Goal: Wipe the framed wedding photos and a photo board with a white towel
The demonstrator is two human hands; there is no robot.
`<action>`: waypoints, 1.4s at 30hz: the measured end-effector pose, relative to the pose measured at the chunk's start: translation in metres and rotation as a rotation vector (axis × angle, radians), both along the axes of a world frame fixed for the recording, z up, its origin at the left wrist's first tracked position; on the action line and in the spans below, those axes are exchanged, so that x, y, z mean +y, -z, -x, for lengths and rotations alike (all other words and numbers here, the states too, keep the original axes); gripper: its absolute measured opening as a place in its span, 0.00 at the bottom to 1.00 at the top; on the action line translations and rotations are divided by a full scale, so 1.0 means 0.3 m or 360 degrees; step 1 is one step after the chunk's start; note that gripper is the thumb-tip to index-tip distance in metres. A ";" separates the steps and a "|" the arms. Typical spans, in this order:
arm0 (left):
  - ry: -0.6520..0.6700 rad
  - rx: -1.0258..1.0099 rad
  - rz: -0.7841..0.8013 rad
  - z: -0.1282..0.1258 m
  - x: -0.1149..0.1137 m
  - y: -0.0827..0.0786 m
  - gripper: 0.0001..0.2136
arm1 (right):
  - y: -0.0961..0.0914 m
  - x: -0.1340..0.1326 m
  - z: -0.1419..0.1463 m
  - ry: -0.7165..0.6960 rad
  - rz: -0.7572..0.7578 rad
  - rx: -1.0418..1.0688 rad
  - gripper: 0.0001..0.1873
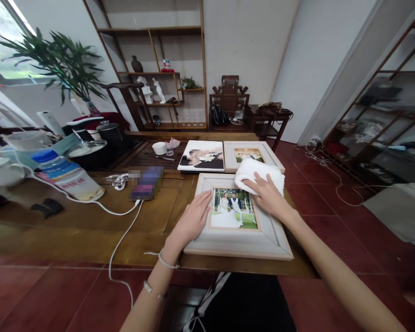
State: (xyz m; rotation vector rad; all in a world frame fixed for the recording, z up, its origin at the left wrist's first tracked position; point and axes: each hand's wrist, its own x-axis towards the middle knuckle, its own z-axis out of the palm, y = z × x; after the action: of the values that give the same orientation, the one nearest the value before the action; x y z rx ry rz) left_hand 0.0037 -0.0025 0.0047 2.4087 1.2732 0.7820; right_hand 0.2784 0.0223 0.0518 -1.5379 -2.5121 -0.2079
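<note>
A white picture frame (235, 242) with a wedding photo in its middle lies flat at the table's near edge. My left hand (192, 217) rests on the frame's left side, its fingers stretched out flat. At the upper right corner, my right hand (267, 196) holds a folded white towel (257, 171) against the frame, with the fingers laid over the cloth. Behind, the towel partly covers a second picture frame (275, 159). To that one's left lies a photo panel (202, 148) with a white top and a blurred picture.
On the wooden table (124, 240), a phone (147, 183) has a white cable running off the near edge. A blue-capped container (71, 175), a white mug (5, 171) and a black pot (109, 133) stand left. A small white cup (159, 148) sits farther back.
</note>
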 end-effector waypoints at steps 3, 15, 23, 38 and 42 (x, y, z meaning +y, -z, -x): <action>-0.0010 0.0066 -0.0013 -0.007 -0.004 -0.011 0.21 | 0.002 -0.079 0.019 -0.0117 0.0045 -0.0057 0.40; -0.0054 0.0208 -0.0022 -0.016 -0.004 -0.007 0.23 | -0.039 -0.489 0.104 -0.0395 0.0457 0.0004 0.50; -0.0019 0.0240 -0.0041 -0.013 0.003 0.000 0.23 | 0.027 -0.183 0.068 -0.0013 -0.0001 -0.0077 0.40; -0.0078 0.0111 0.0019 -0.018 -0.002 0.005 0.21 | -0.043 -0.320 0.088 -0.0154 0.0297 -0.0087 0.41; -0.0059 0.0165 0.0011 -0.019 -0.002 0.003 0.22 | -0.090 -0.507 0.104 -0.0338 0.0578 -0.0059 0.49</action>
State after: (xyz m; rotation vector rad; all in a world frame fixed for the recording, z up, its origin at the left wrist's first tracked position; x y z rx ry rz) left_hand 0.0093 -0.0030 0.0039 2.4554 1.3604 0.6689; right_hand 0.2473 -0.1298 0.0788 -1.3697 -2.8359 0.2671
